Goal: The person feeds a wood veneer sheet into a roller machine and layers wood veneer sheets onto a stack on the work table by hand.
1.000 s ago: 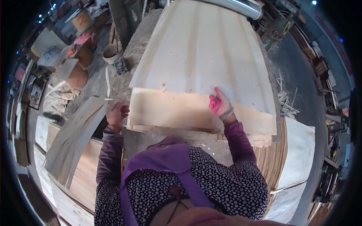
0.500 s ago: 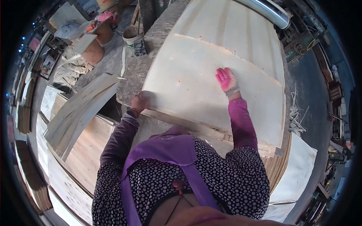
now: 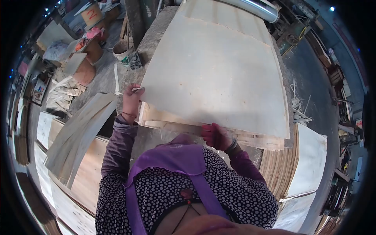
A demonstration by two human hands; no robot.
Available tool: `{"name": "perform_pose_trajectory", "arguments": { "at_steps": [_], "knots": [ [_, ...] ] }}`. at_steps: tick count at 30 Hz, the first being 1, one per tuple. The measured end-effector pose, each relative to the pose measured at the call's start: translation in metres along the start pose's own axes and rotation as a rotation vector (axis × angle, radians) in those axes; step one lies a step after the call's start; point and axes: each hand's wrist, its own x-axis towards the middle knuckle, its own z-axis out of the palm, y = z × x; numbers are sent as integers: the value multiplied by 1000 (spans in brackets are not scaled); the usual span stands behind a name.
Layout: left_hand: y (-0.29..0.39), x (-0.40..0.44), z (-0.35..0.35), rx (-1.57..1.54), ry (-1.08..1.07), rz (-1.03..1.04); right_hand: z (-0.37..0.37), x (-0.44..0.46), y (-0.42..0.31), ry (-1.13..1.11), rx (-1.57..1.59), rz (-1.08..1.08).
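Note:
A large pale wood veneer sheet [image 3: 211,74] lies over a stack of sheets in front of me. My left hand [image 3: 132,98] is closed on its near left edge, thumb on top, and that corner is lifted a little off the layers below. At the middle of the near edge is my right hand [image 3: 216,136], its palm side stained pink-red. Its fingers are curled closed at the sheet's front edge; part of the grip is hidden. Beneath, the uneven edges of the lower sheets [image 3: 168,122] show.
A metal roller [image 3: 254,9] crosses the far end. Left are a bucket [image 3: 122,50], loose veneer strips [image 3: 80,133] and scrap pieces [image 3: 64,88]. More stacked sheets [image 3: 278,166] stand at the right, with splinters [image 3: 300,107] on the floor.
My right hand has left the sheet's top surface and come back to its near edge, its fingers now curled. My left hand has lifted the near left corner slightly. The view has shifted.

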Motion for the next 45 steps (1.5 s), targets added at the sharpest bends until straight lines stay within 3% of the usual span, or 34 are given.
{"name": "perform_pose_trajectory", "arguments": {
  "at_steps": [4, 10, 13, 16, 19, 22, 25, 28, 33, 35, 38, 42, 45],
  "knots": [
    [23, 1, 7, -145, -21, -9, 32, -6, 3, 189, -52, -69],
    [28, 3, -2, -169, -59, 3, 61, -1, -12, 265, 265, -375],
    [20, 7, -11, -225, -72, -31, 47, 5, -25, 190, 241, -353],
    [18, 4, -20, -274, -58, -68, 48, 8, -37, 472, 69, -461],
    [17, 0, -29, -349, -21, -91, 14, 5, -43, 266, -395, -707],
    [2, 4, -41, -410, 10, -145, 56, 8, -55, 402, -707, -845],
    [-2, -4, -35, -331, 74, -177, 31, 36, -95, 288, -58, -479],
    [-17, -8, -36, -253, 111, -210, 6, 64, -130, 336, 43, -532],
    [-36, -19, -35, -103, 180, -260, -32, 110, -182, 369, 38, -484],
    [-53, -23, -38, 58, 223, -225, -54, 140, -213, 327, 19, -561],
    [-84, -16, -40, 307, 158, -164, -50, 158, -231, 430, 240, -637],
    [-95, -24, -23, 374, -6, -200, -29, 137, -202, 321, 152, -517],
    [-99, -20, -23, 400, 25, -97, -12, 100, -158, 164, 20, -354]
  ]
}}
